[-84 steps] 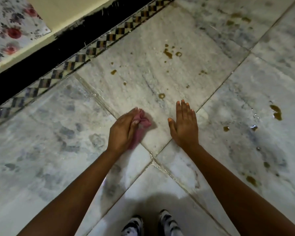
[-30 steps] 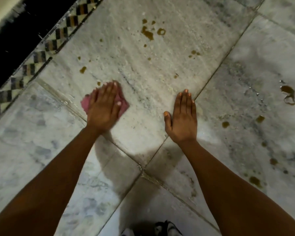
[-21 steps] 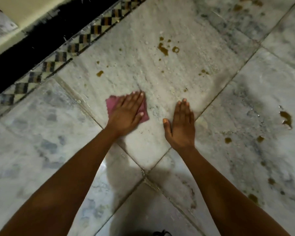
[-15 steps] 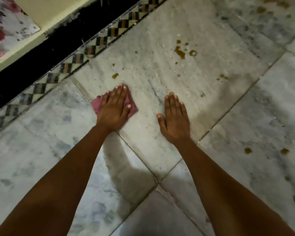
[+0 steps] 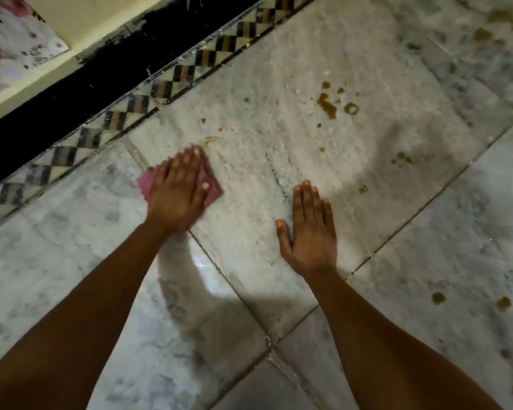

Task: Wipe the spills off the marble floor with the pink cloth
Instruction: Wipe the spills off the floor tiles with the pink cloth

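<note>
Pink cloth (image 5: 212,184), left of centre, pressed flat under spread left hand (image 5: 178,192), now pushed up over the drop near the border (image 5: 125,113), leaving a faint smear (image 5: 212,139); right hand (image 5: 308,229) flat, empty, bracing on floor (image 5: 71,247); spills (image 5: 328,105) upper right still unwiped.
</note>
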